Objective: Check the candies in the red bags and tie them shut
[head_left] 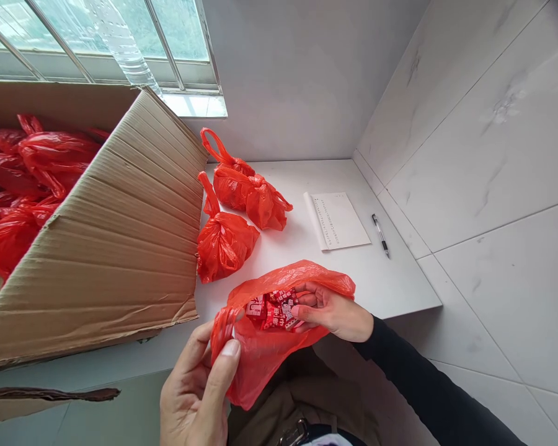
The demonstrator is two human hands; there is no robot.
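Note:
An open red plastic bag [265, 353] hangs in front of me at the edge of the white counter [390, 279]. My left hand [198, 387] pinches the bag's near rim between thumb and fingers. My right hand [332, 310] reaches into the bag's mouth, its fingers closed around small red wrapped packets [274, 308] with white print. Three tied red bags lie on the counter behind: two together [248, 186] and one nearer [223, 241].
A large cardboard box [121, 235] with its flap folded out fills the left, holding several more tied red bags [23, 186]. A sheet of printed paper [339, 220] and a pen [380, 235] lie at the right, near the tiled wall. A window sits above.

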